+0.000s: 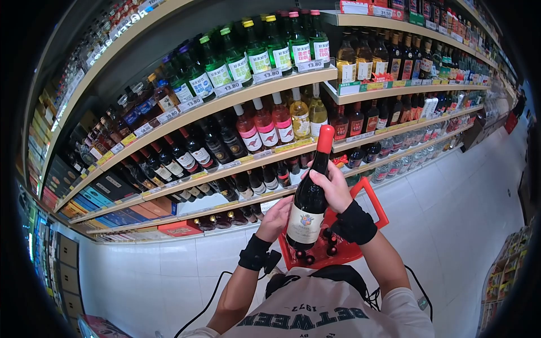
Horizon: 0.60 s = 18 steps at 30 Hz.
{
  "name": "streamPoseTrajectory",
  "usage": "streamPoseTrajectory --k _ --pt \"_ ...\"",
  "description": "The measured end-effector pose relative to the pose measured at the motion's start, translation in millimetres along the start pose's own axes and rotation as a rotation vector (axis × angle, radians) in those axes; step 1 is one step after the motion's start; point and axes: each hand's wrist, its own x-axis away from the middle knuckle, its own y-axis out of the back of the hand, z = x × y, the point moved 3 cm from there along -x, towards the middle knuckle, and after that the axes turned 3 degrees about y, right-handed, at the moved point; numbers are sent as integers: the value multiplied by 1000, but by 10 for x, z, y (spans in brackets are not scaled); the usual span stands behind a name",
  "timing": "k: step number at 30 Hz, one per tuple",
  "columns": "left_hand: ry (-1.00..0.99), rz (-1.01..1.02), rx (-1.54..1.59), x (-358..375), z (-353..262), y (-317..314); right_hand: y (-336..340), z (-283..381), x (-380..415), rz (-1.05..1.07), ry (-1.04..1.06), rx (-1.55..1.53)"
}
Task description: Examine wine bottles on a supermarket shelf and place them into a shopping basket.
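Note:
A dark wine bottle [307,198] with a red-capped neck and a cream crest label is held in front of my chest, tilted with its neck toward the shelves. My right hand [333,187] grips it around the shoulder, thumb across the front. Against the left side of its body rests my left hand [275,218], fingers partly hidden by the glass. Just below the bottle is a red shopping basket [356,254] with its handle raised. Several dark round bottle ends or caps show inside; their kind is hard to tell.
Curved shelves [248,159] of bottles span the front. Green bottles [236,63] stand on an upper shelf, pink-labelled bottles [265,125] below. White floor tiles [180,256] extend around me. A black cable [213,293] hangs by my left arm. Another shelf [507,270] stands at right.

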Motion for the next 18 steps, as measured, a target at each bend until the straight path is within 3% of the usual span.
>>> streamPoseTrajectory --k 5,8,16,18 --pt "-85 -121 -365 -37 -239 -394 -99 147 105 28 125 126" --pt "-21 -255 -550 -80 -248 -453 -198 205 195 76 205 135" --pt "-290 -321 -804 -115 -107 -368 -183 210 340 234 200 121" --pt "-235 -367 -846 -111 -60 -337 -179 237 364 178 176 118"
